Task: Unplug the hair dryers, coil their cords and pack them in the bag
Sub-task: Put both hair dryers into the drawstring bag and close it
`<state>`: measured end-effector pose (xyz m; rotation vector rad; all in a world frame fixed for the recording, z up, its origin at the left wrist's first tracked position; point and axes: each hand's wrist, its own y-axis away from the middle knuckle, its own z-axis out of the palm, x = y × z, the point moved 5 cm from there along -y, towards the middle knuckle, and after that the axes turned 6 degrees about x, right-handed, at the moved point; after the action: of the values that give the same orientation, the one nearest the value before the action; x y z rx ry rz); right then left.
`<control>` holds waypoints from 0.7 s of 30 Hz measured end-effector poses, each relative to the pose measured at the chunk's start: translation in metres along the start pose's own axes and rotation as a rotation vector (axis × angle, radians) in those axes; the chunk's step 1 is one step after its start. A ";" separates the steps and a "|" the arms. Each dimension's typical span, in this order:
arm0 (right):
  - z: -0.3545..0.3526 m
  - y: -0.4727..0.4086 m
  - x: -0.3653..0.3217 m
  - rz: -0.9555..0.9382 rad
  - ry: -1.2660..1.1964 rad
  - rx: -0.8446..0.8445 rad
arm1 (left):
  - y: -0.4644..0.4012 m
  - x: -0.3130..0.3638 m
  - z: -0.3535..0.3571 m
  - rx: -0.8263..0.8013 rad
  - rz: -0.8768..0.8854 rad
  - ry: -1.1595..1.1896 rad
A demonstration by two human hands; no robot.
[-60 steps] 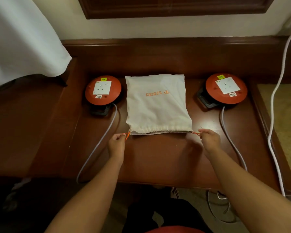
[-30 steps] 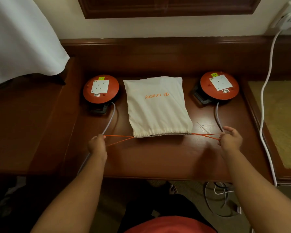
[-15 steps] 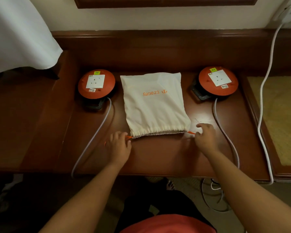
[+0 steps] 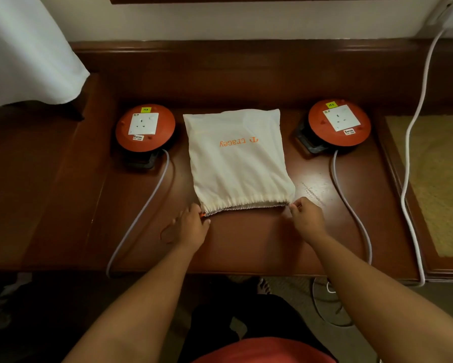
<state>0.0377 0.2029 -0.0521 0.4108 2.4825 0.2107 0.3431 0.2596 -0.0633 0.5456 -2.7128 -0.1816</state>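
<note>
Both hands have come in from the wide pull and the orange drawstring is drawn short. The left hand [image 4: 191,229] and right hand [image 4: 305,217] pinch the gathered mouth corners of the cream cloth drawstring bag [image 4: 237,161], lying flat on the dark wooden bench [image 4: 246,244] between two orange cord reels [image 4: 144,128].

Bag [image 4: 236,163]: orange "tracey" with logo, upside down; reel [image 4: 145,127] stickers: small print, handwriting unreadable
</note>
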 end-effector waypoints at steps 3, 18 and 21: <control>0.000 -0.001 -0.001 -0.022 0.009 -0.009 | -0.002 -0.001 -0.002 -0.003 0.012 -0.058; -0.011 -0.003 -0.004 -0.046 -0.038 0.054 | -0.008 -0.019 -0.023 -0.044 -0.002 0.253; -0.017 -0.004 0.003 -0.039 -0.045 0.068 | -0.011 -0.027 -0.030 -0.029 -0.061 0.289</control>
<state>0.0246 0.1989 -0.0412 0.3904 2.4561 0.1004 0.3817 0.2584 -0.0463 0.5971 -2.4117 -0.1446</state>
